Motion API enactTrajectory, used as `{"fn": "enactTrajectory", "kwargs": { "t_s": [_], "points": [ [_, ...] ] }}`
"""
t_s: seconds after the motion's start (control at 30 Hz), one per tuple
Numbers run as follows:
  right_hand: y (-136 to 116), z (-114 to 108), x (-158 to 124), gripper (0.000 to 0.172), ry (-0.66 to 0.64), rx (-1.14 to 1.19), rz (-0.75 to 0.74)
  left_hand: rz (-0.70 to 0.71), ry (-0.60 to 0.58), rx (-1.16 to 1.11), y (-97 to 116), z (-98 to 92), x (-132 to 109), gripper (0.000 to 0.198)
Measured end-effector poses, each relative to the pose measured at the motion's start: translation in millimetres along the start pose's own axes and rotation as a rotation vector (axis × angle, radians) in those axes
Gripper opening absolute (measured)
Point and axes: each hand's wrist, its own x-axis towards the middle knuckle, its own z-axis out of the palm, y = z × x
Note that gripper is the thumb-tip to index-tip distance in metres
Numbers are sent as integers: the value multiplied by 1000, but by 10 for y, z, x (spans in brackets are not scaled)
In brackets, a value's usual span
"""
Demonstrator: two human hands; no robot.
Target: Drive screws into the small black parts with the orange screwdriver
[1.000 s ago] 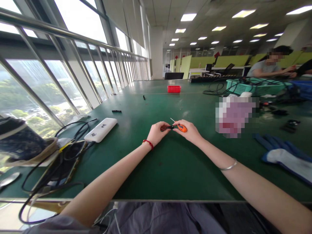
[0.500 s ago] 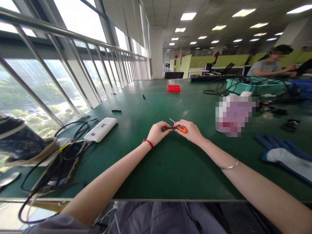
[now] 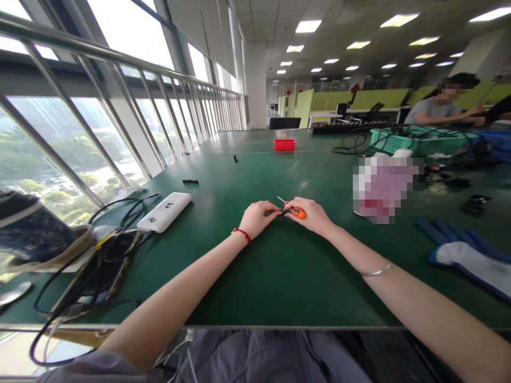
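Observation:
Both my hands meet at the middle of the green table (image 3: 279, 266). My right hand (image 3: 313, 215) is closed round a small screwdriver with an orange handle (image 3: 297, 213); its thin metal shaft sticks up and to the left. My left hand (image 3: 257, 217), with a red cord at the wrist, is curled in a pinch on a small dark part (image 3: 280, 212) right at the screwdriver's black collar. The part is mostly hidden by my fingers.
A white power bank (image 3: 164, 211) and tangled black cables (image 3: 104, 250) lie to the left, near a bag (image 3: 35, 234). Blue-and-white gloves (image 3: 467, 252) lie at right. A red bin (image 3: 285, 144), a teal basket (image 3: 415, 141) and a seated person (image 3: 443, 106) are farther back.
My hands have barely shifted; the fingers of both hands have closed in a little tighter round the screwdriver and the small dark part.

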Motion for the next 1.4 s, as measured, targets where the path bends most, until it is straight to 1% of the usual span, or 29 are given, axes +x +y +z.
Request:
{"fn": "enactTrajectory", "kwargs": {
  "t_s": [0.17, 0.27, 0.6, 0.77, 0.87, 1.03, 1.1, 1.17, 1.3, 1.4],
  "points": [
    [-17, 3, -3, 16, 14, -10, 36, 109, -13, 241, 58, -19, -10, 20],
    [-37, -5, -4, 15, 17, -5, 41, 137, -23, 319, 72, -25, -6, 20],
    [-84, -14, -7, 14, 3, -41, 19, 197, -31, 374, 100, -69, 1, 15],
    [-99, -15, -8, 14, 2, -60, 53, 216, -17, 416, 110, -67, 1, 13],
    [-108, 14, 0, 14, 0, -132, 90, 200, -5, 404, 104, -55, 5, 12],
    [-113, 80, 36, 15, -1, -262, 121, 128, -14, 392, 88, -39, 9, 12],
    [-111, 76, 41, 18, 19, -253, 108, 104, -20, 376, 81, -38, 6, 12],
    [-110, 53, 37, 21, 27, -217, 62, 96, -23, 351, 76, -38, 3, 11],
    [-118, 4, 21, 17, 0, -178, -51, 117, -31, 311, 75, -37, -5, 11],
    [-122, -6, 20, 14, -13, -177, -79, 125, -25, 282, 79, -36, -8, 11]
  ]
}}
